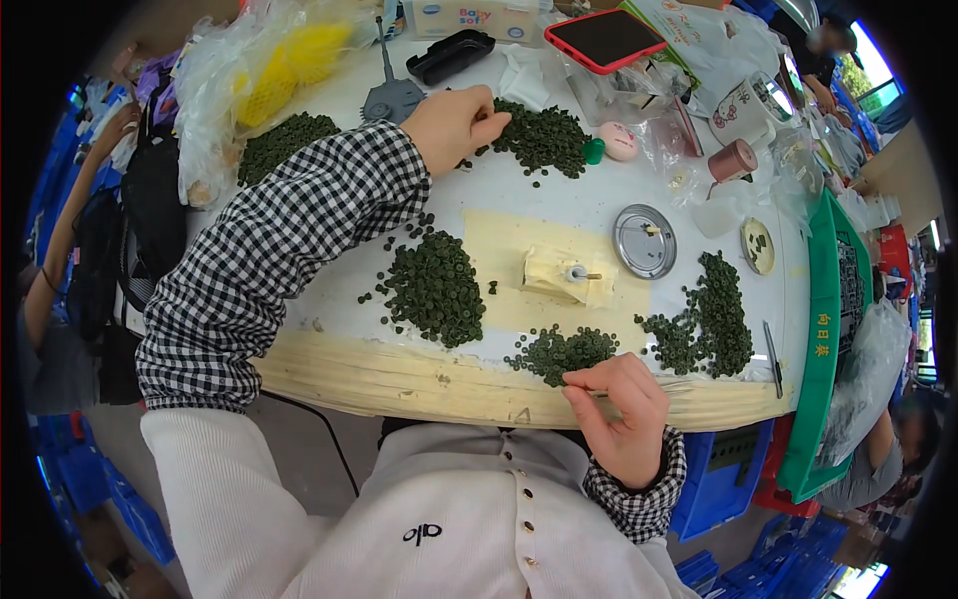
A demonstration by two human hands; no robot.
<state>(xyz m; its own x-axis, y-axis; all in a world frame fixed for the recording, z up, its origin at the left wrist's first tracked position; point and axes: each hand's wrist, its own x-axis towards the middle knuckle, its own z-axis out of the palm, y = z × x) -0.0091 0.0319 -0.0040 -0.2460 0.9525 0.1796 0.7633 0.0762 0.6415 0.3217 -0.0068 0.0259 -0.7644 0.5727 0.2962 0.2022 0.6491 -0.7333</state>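
Observation:
My left hand reaches to the far side of the table, its fingers curled in at the left edge of a far pile of small dark green round parts. Whatever those fingers hold is hidden. Close to the front edge, my right hand has thumb and forefinger drawn together beside a small heap of green ring-shaped parts; anything in the pinch is too small to name. Between the hands stands a block wrapped in cream tape, with a small grey cylinder on it. A grey model tank turret lies just beyond my left hand.
More green parts lie in piles at left centre, far left and right. A round metal lid, a thin pen-like tool, a red-cased phone and a green tray are to the right.

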